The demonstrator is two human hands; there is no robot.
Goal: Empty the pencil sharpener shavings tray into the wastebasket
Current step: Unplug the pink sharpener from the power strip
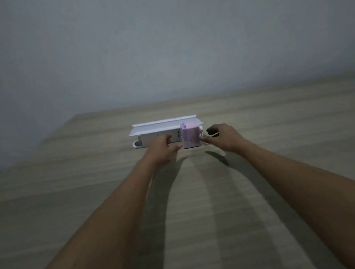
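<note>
A small pink pencil sharpener (190,137) stands upright on the wooden table (199,207), just in front of the right end of a long white box (157,133). My left hand (164,150) hovers at the sharpener's left side, fingers loosely curled and apart, thumb tip close to its lower left corner. At the sharpener's right side is my right hand (223,138), whose fingertips touch or nearly touch the lower right edge by the white crank. Neither hand has a firm hold that I can make out. The frame is blurred. No wastebasket is in view.
The white box lies lengthwise across the table with a raised lid or ledge along its back. A grey wall rises behind the table. The table's left edge runs diagonally at the left. Bare wood lies between me and the sharpener.
</note>
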